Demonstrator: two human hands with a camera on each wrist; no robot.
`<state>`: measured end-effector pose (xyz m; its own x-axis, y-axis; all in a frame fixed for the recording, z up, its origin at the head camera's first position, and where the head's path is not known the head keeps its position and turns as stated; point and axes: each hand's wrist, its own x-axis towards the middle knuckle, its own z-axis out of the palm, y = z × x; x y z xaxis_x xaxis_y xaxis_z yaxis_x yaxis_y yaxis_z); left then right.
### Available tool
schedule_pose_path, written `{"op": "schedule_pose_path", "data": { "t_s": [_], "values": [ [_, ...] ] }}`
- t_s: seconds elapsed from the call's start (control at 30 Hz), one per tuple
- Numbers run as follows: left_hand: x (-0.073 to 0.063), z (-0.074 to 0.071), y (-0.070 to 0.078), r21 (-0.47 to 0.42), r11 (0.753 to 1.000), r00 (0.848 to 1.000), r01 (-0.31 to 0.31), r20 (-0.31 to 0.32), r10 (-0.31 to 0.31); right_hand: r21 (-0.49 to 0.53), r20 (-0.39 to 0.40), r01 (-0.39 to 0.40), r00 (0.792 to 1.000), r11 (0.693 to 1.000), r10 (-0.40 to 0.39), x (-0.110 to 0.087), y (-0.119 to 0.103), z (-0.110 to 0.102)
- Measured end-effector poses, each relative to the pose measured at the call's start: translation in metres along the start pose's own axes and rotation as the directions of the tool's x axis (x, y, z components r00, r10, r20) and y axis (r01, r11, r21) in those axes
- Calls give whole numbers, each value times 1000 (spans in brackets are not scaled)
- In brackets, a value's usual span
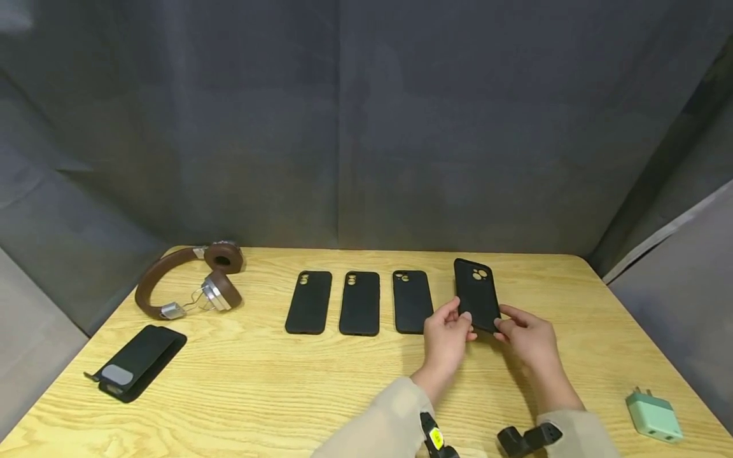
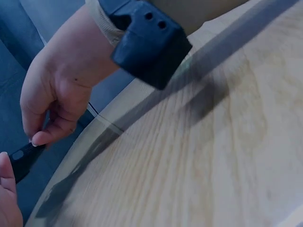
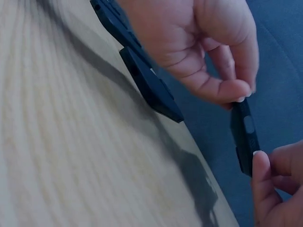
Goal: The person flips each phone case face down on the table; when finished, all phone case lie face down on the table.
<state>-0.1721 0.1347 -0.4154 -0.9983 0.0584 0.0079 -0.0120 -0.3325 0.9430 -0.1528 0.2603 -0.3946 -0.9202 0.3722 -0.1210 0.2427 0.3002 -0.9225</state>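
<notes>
A black phone case (image 1: 477, 294) with a round-holed camera cutout stands tilted up off the table, held between both hands. My left hand (image 1: 446, 337) pinches its lower left edge with thumb and fingers. On the lower right corner, my right hand (image 1: 529, 337) grips it the same way. The right wrist view shows the held case (image 3: 244, 135) edge-on between the left hand (image 3: 199, 52) and the right hand (image 3: 284, 189). To the left, three more black phone cases (image 1: 413, 302) (image 1: 359, 304) (image 1: 309, 303) lie side by side in a row.
Brown headphones (image 1: 157, 280) rest at the table's back left. In front of them lies a black case with a grey oval patch (image 1: 140, 362). A green plug adapter (image 1: 655, 416) sits near the right edge. Dark cloth (image 1: 343, 127) hangs behind the wooden table (image 1: 258, 394).
</notes>
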Motion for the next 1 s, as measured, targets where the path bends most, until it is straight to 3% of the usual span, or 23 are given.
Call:
{"op": "schedule_pose_path", "data": {
  "t_s": [0.2, 0.37, 0.5, 0.6, 0.77, 1.0],
  "values": [
    [2, -6, 10, 126, 987, 991, -95, 107, 82, 78, 57, -7, 998, 997, 3, 2, 8, 7],
    [3, -10, 21, 317, 923, 968, -218, 195, 161, 93, 103, 13, 994, 996, -23, 4, 9, 13],
    [4, -12, 26, 366, 895, 955, -256, 241, 175, 104, 136, 20, 990, 994, -34, 4, 10, 17],
    [7, -13, 25, 367, 896, 953, -251, 255, 163, 122, 145, 6, 989, 992, -24, 5, 12, 20],
    [10, -16, 21, 363, 908, 965, -210, 226, 133, 132, 147, -21, 989, 991, 1, 4, 16, 26],
    [18, -19, 15, 260, 956, 982, -140, 161, 100, 94, 126, 31, 991, 995, -43, 5, 23, 33]
  ]
}}
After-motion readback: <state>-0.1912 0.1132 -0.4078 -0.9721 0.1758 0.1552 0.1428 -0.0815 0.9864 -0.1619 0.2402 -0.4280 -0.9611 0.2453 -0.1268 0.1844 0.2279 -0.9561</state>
